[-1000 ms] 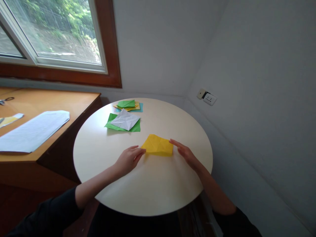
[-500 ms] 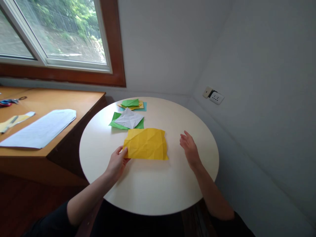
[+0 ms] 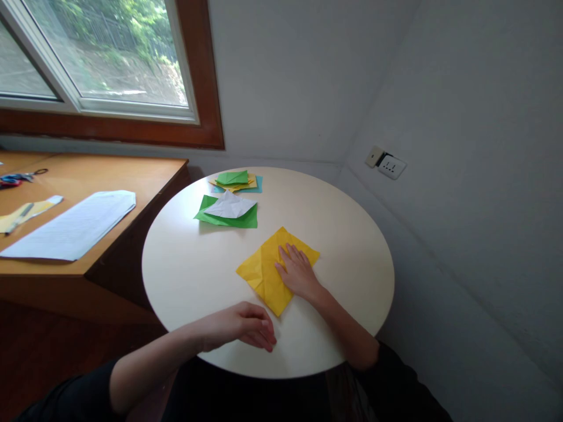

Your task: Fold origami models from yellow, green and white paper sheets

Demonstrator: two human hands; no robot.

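A creased yellow paper square (image 3: 264, 275) lies unfolded on the round cream table (image 3: 193, 264), turned so its corners point like a diamond. My right hand (image 3: 298, 272) rests flat on its right half, fingers spread, pressing it down. My left hand (image 3: 246, 326) hovers near the table's front edge, just below the paper's near corner, fingers loosely curled and holding nothing.
A white folded sheet (image 3: 230, 206) lies on a green sheet (image 3: 224, 218) at the back left of the table, with a small stack of coloured papers (image 3: 237, 181) behind. A wooden desk (image 3: 109, 176) with a printed sheet (image 3: 74, 225) and scissors (image 3: 20, 176) stands left. Walls close in right.
The yellow paper went from folded to fully opened, then got turned to a diamond. My right hand came down flat on it; my left hand let go and drew back toward me.
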